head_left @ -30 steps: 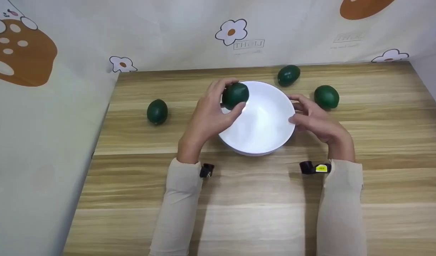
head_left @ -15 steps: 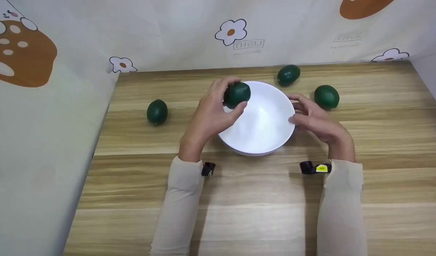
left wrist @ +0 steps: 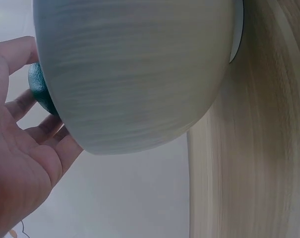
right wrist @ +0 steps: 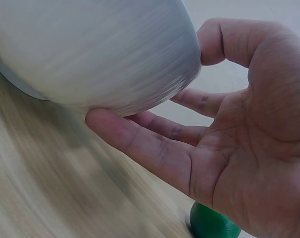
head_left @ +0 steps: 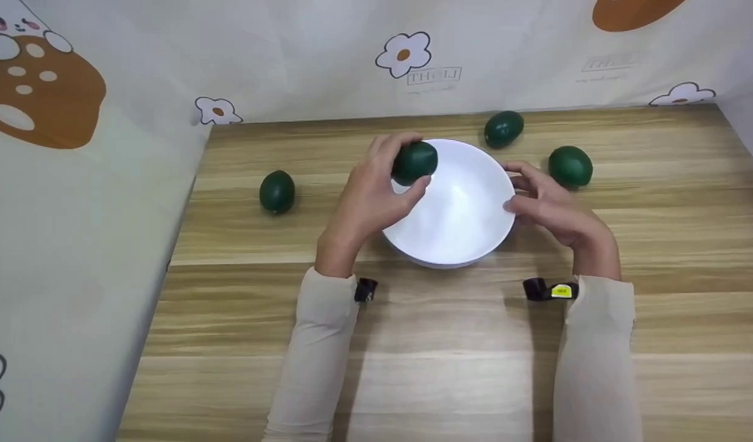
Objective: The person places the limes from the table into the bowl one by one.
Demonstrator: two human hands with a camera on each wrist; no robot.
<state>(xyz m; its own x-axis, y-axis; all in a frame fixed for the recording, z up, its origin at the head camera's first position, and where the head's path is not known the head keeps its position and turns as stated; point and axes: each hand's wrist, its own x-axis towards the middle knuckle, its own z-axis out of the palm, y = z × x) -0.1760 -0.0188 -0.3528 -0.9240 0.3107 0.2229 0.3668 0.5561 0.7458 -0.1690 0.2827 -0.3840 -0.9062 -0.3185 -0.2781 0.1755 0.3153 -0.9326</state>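
My left hand point(head_left: 370, 190) holds a dark green, egg-shaped fruit point(head_left: 416, 162) between thumb and fingers, above the left rim of a white bowl point(head_left: 459, 215). From the left wrist, most of that fruit point(left wrist: 39, 89) is hidden behind the bowl's outer wall point(left wrist: 135, 74). My right hand point(head_left: 551, 205) grips the bowl's right side. In the right wrist view, its thumb is at the rim and its fingers point(right wrist: 145, 148) lie against the outer wall. No fruit shows in the visible part of the bowl's inside.
Another green fruit point(head_left: 277, 192) lies on the wooden table point(head_left: 450, 368) left of the bowl. Two more, one near the back edge point(head_left: 503, 129) and one beyond the right hand point(head_left: 570, 166), lie to its right. A patterned sheet point(head_left: 315, 61) rises behind the table.
My left hand and the fruit in it have shifted slightly right over the bowl. The right hand and bowl keep their place, while the whole head view has moved a little.
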